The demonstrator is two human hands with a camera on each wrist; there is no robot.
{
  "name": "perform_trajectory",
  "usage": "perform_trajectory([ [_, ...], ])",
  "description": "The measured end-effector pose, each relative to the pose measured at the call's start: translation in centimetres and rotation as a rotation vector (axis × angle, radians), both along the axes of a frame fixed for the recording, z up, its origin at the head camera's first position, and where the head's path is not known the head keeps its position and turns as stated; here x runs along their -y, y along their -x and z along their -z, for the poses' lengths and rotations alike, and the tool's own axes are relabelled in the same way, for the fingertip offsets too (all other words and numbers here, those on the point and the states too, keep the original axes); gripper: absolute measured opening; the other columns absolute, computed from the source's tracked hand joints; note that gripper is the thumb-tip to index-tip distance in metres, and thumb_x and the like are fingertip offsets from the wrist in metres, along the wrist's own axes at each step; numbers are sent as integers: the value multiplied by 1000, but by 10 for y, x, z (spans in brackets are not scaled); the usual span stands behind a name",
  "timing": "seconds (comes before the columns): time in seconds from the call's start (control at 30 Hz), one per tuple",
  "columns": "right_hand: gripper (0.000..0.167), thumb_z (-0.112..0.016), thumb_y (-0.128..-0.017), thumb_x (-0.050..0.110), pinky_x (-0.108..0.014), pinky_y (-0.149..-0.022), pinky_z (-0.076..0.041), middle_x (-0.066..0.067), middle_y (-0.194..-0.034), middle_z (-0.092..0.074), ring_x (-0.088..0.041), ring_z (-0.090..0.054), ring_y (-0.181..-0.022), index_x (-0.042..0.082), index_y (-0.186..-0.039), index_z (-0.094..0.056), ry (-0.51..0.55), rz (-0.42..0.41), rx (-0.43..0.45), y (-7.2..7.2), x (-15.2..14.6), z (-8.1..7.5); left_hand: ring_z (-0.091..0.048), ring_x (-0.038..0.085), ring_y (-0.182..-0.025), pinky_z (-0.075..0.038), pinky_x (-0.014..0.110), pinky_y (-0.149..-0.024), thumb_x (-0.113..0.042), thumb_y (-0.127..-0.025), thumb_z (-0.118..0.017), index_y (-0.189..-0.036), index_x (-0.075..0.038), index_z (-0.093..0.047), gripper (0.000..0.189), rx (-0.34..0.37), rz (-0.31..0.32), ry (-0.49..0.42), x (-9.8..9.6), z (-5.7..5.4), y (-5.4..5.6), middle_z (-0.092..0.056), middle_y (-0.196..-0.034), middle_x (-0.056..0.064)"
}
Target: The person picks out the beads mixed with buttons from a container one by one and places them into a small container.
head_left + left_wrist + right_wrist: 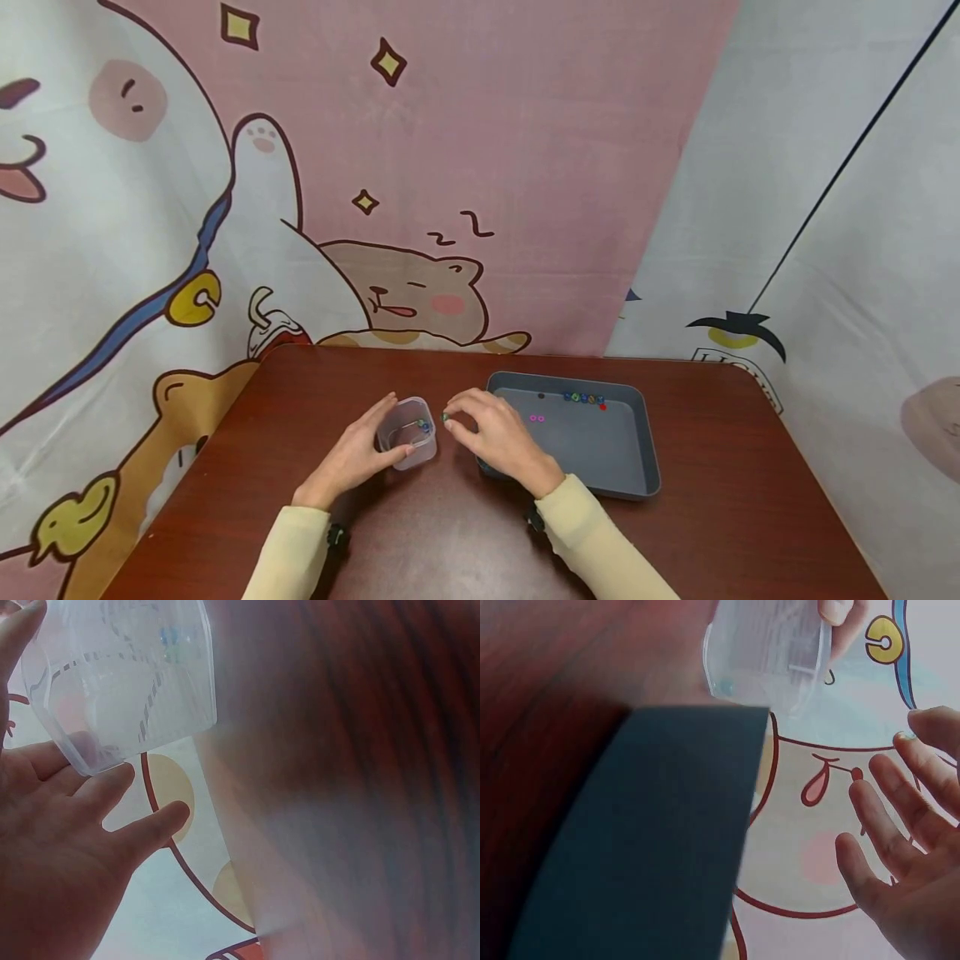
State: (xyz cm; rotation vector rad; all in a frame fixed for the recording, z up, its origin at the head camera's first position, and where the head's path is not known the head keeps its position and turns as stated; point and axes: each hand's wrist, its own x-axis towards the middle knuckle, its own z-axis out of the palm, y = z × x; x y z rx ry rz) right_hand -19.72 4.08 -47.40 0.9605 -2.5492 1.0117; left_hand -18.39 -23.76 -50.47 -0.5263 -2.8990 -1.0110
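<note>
My left hand holds a small clear plastic container on the table, thumb on the near side and fingers along the far side. Inside it lie a couple of small blue and green beads and a thin curved line like a cord. Just right of the container, my right hand pinches a small greenish bead between thumb and index finger; the other fingers are spread, as the right wrist view shows. The right forearm reaches across the near left corner of a grey tray.
In the tray sit a row of several blue and green beads, a red piece, two pink rings and a dark round piece. The brown table ends at a printed cloth backdrop.
</note>
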Motion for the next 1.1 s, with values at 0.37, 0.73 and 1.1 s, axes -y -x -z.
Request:
perform_trajectory([
  [0.37,16,-74,-98,23,-39,-91,-56,3,-116,-71,-16,-67,-108,17,-112,-77,-42,14,-19,0,17,7,-46,36,-144,-43,56,-110,-54,-86,-80,-158,-4,-40,96,9,-2,2,0,0,0,-38,-164,16],
  [0.73,17,-74,-98,26,-34,-88,-56,2,-114,-71,-16,-67,-104,15,-111,-77,-133,8,-62,7,30,15,-47,36,-143,-44,56,-110,-54,-87,-80,-159,-4,-39,97,7,2,1,0,0,0,-37,-164,16],
  [1.1,14,-74,-98,27,-33,-87,-55,3,-112,-71,-16,-67,-102,17,-107,-77,-216,13,-94,12,38,19,-47,35,-143,-46,55,-109,-51,-87,-81,-158,-3,-40,95,-3,9,-1,0,0,0,-37,-164,16],
])
